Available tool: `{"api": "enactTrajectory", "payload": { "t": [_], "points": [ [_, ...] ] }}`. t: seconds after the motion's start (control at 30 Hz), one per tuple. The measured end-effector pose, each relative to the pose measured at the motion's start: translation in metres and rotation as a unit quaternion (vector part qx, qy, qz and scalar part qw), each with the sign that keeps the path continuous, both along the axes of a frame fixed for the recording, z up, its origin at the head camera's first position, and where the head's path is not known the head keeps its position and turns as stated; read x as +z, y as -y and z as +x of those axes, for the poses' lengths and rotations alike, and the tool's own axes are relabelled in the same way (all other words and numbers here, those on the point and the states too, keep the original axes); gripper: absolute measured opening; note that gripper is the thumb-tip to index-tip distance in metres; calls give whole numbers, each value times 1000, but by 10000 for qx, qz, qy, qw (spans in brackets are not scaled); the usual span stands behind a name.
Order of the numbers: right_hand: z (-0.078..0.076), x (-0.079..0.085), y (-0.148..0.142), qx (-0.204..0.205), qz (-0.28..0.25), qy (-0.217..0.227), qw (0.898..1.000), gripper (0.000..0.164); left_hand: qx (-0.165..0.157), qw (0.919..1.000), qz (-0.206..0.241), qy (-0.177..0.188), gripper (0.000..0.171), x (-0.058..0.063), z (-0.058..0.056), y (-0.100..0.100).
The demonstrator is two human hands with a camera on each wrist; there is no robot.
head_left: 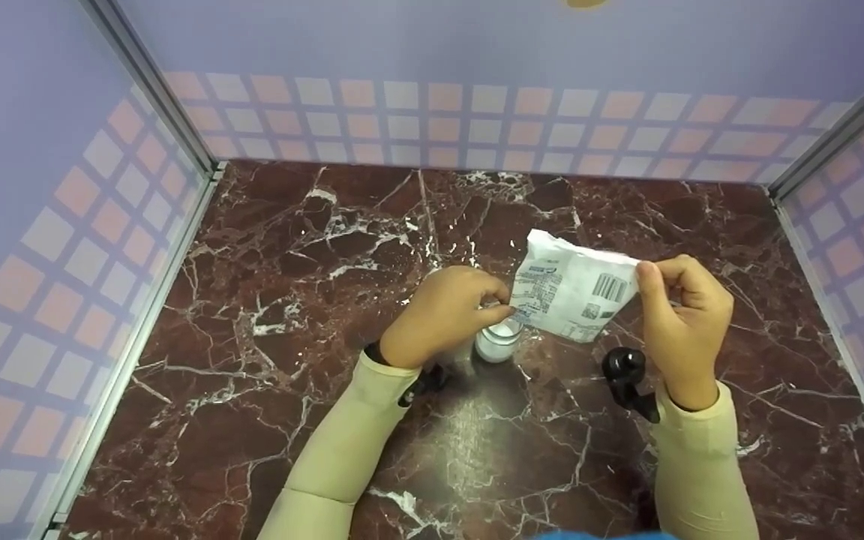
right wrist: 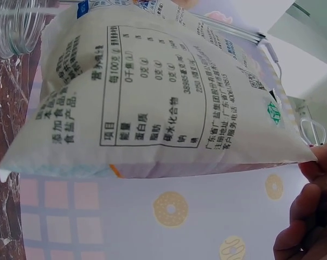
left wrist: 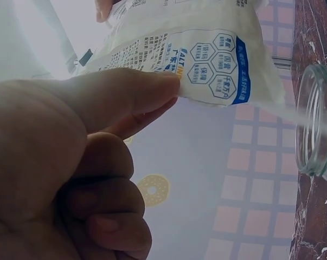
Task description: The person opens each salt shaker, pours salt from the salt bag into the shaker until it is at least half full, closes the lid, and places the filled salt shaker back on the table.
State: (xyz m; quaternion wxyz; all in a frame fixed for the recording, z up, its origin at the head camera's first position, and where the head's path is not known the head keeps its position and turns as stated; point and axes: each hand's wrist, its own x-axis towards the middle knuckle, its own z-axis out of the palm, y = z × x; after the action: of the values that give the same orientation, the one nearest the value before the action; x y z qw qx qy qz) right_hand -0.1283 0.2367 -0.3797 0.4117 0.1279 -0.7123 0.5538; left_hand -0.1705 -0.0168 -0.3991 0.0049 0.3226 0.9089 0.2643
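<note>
We're watching a white salt packet [head_left: 578, 289] tilted right of centre in the head view, the left hand [head_left: 447, 311] pinching its lower-left corner and the right hand [head_left: 691, 322] its upper-right corner, while a white stream [left wrist: 288, 112] falls into the glass jar [head_left: 498, 346] just below the frame's middle.

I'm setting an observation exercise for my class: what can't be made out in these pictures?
Packet, head view: fine print too small to read.
Jar, left wrist view: cut off by the right edge.
Jar, head view: far rim partly hidden by the left hand.
Right hand, right wrist view: cut off by the right edge.
Blue thing, head view: cut off by the bottom edge; identity unclear.
</note>
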Motion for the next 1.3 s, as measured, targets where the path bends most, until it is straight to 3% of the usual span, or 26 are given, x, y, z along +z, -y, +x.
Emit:
{"api": "enactTrajectory", "payload": {
  "t": [1.3],
  "points": [
    [2,-1,2,18,-86,-120,9999,24,207,9995,38,-233,24,-6,1,-3]
  ]
}}
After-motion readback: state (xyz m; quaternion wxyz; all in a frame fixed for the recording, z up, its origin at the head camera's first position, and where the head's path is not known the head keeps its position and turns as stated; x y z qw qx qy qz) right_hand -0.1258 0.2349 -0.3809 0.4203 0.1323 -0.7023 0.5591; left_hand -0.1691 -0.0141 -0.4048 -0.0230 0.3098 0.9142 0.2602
